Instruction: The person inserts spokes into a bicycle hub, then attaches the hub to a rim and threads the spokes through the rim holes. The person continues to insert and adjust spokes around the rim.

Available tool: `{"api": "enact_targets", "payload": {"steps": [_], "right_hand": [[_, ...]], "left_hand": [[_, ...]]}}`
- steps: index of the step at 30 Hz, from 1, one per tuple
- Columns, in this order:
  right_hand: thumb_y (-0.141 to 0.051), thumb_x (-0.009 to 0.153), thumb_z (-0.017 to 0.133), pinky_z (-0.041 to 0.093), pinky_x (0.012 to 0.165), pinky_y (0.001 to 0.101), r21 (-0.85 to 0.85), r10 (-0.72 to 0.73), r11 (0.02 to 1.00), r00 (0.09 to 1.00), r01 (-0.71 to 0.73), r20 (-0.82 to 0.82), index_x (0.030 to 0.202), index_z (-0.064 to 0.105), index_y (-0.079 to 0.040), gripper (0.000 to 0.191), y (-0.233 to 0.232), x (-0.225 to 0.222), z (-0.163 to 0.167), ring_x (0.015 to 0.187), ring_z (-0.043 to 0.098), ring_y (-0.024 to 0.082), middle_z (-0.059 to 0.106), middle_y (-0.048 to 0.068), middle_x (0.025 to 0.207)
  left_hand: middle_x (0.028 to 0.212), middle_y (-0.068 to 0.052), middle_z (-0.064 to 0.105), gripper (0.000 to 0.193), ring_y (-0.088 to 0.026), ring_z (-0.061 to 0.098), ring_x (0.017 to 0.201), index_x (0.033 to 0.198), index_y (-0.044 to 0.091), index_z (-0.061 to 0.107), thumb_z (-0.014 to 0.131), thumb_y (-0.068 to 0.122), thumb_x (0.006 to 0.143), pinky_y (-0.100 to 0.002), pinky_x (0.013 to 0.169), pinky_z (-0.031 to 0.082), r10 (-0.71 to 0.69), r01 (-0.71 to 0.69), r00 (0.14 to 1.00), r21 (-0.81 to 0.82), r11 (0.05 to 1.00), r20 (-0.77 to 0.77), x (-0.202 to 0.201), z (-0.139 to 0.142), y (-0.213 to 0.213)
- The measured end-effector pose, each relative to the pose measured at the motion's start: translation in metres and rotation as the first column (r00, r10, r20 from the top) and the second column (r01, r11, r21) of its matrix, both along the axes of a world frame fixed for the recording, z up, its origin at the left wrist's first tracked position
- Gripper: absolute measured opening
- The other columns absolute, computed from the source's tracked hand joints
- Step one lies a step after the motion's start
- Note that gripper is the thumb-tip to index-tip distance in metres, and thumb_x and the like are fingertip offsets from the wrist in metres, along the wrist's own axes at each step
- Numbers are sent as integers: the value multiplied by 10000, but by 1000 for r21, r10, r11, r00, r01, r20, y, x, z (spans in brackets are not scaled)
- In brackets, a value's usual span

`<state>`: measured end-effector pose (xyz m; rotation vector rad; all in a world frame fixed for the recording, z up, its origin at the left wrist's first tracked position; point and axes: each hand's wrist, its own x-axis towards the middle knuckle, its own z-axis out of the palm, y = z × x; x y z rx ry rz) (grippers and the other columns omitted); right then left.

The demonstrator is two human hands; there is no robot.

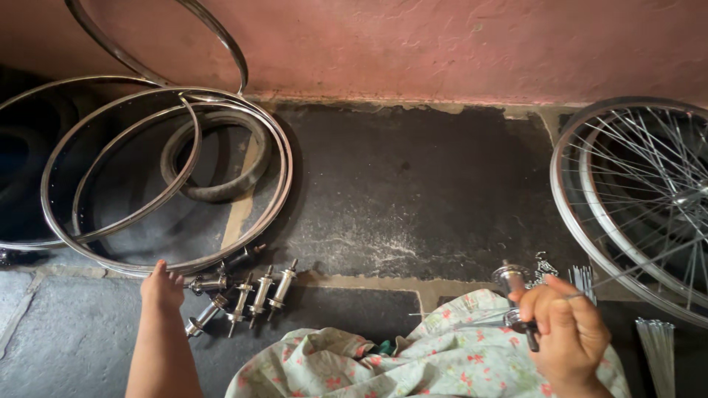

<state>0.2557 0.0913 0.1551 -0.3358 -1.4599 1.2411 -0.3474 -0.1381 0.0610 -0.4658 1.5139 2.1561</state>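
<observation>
- Our right hand (568,332), at the lower right of the frame, is clenched around a hub (514,295) and pinches a thin spoke (627,276) that runs up and to the right
- The hub sits upright in that hand, above our floral cloth (413,361), its top flange showing just over the fingers
- Our left hand (162,287), at the lower left, lies released, flat on the floor, fingertips touching the nearest rim (168,267); it grasps nothing
- Just right of that hand a row of spare hubs (243,295) lies on the floor, close together
- Bare rims are stacked at the upper left with a tyre (217,158) inside them; a spoked wheel (634,206) leans at the right edge, and loose spokes (656,346) lie below it
- We judge the spoke could slip out of the flange hole, since only fingertips hold it and its long free end hangs unsupported
- The free end could also snag in the wheel beside it, which lies near
- A nudge from the left hand could, we think, roll the spare hubs apart, as nothing holds them
</observation>
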Motion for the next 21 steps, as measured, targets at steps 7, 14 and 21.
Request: {"api": "enact_targets", "payload": {"steps": [7,14,21], "right_hand": [[-110,1163,432,532,1003,551,0,-45,999,998,45,44,1375,564,13,278,11,-2,1,727,534,158,477,3,717],[-115,1169,442,524,1016,550,-6,-26,1000,999,26,37,1380,570,2,273,10,-5,-2,735,531,155,474,2,716],[-100,1163,435,533,1019,562,-7,-14,1000,999,15,33,1360,575,4,263,11,-2,-3,735,538,158,480,5,720]], "left_hand": [[1064,-37,604,299,-216,611,986,1229,138,513,705,231,1020,-444,882,531,153,-157,987,71,985,55,-9,-14,13],[933,-9,536,247,-150,556,806,1105,188,500,712,130,992,-336,735,552,309,-339,940,295,893,143,-17,-6,28],[1018,-25,594,309,-157,592,804,1110,181,453,688,32,977,-325,738,582,322,-307,947,328,893,11,-21,11,32]]}}
